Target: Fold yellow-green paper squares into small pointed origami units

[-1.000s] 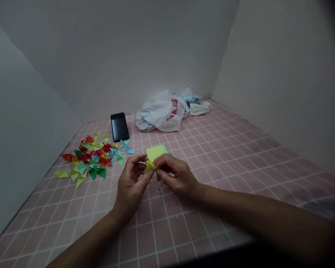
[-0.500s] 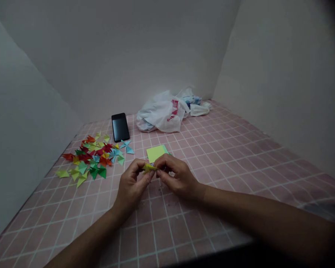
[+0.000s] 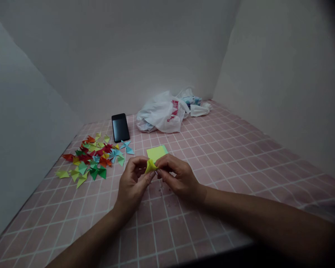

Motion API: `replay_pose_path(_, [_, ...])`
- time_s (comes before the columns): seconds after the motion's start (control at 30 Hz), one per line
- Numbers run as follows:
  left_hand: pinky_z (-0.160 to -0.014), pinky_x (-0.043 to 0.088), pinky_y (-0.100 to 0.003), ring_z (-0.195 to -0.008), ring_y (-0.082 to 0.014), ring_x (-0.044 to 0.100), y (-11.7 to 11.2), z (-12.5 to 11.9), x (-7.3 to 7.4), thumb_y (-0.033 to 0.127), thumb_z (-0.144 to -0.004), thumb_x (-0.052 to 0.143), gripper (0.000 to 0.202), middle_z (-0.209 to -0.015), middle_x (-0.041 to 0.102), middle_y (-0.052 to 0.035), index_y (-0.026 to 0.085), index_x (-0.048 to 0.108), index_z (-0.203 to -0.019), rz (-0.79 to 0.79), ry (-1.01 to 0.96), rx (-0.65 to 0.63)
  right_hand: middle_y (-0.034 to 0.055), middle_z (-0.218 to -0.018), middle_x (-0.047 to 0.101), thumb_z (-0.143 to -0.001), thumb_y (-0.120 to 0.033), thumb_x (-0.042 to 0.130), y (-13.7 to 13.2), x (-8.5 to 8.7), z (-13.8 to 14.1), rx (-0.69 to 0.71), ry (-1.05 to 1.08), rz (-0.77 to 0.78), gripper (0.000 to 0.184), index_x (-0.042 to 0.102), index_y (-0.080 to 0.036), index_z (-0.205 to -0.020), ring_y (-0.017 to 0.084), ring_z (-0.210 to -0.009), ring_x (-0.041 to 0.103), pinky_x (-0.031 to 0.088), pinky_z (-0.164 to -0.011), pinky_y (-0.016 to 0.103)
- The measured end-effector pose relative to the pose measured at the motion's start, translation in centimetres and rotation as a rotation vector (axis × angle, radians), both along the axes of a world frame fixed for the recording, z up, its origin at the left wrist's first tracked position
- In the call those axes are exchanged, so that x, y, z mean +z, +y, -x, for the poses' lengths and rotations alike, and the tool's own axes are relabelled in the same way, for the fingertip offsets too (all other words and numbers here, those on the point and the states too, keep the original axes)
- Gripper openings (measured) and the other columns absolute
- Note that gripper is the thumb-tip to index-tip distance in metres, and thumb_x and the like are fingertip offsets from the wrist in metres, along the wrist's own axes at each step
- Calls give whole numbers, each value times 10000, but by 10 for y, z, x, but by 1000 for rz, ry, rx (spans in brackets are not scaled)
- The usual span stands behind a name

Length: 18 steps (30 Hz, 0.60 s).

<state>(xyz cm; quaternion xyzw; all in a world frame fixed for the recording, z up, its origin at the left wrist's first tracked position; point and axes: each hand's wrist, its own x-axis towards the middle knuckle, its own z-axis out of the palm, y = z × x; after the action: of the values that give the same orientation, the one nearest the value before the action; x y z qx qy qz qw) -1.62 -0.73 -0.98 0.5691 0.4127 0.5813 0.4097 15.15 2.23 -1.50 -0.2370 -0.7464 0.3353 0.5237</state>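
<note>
1. Nearest, above the pink checked surface [image 3: 206, 223]: pinching the yellow paper piece [image 3: 150, 166] at its left side with thumb and bent fingers of the left hand [image 3: 132, 182]; nipping its right end between thumb and forefinger of the right hand [image 3: 180, 176].
2. Held between both hands, clear of the surface: creased and flared to points, so apparently partly shaped; cannot tell which folds remain.
3. Just beyond the fingers, flat on the surface: a stack of paper squares [image 3: 155, 152], yellow-green on top with pale green at one edge; seemingly unfolded, in a number too hard to count.
4. Farther off to the left: a loose spread of folded paper pieces [image 3: 83, 158] in red, orange, yellow, green and light blue, apparently already done.
5. Behind these: a dark-screened phone [image 3: 120, 128].
6. Farthest, near the wall [image 3: 145, 56]: a crumpled white plastic bag [image 3: 160, 111].
</note>
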Motion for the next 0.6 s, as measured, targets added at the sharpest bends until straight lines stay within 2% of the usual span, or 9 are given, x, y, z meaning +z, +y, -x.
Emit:
replay_pose_path(0.1, [-829,536,-252,-910,-130,639,1,0,-1,195,-810,759,288,-989,613,1,234,606,-1050,14,3,34,40,-876,620,-914,-113,578,0,0,0,-5,17,-15,78,599,-188,-907,135,-755,587,494,-651,280])
replay_pose_path(0.23, [-820,554,-270,-927,-144,637,0,1,0,196,-806,757,369,-1041,594,-11,253,612,-1141,-11,41,66,51,-917,631,-906,-82,588,-1,2,2,-5,43,-69,115,597,-195,-890,150,-837,618,521,-678,284])
replay_pose_path(0.43, [-812,549,-263,-911,-136,625,-3,1,2,159,-835,716,256,-1021,570,-9,241,640,-1065,-61,76,60,72,-971,639,-904,-66,600,-2,2,2,3,47,-130,128,584,-190,-876,165,-907,639,548,-721,299])
replay_pose_path(0.6, [-815,556,-256,-915,-134,635,-2,2,1,139,-820,722,290,-1012,582,1,258,631,-1069,-81,47,45,74,-990,640,-891,-51,611,-2,2,2,-3,41,-161,142,583,-190,-874,169,-924,641,550,-756,316])
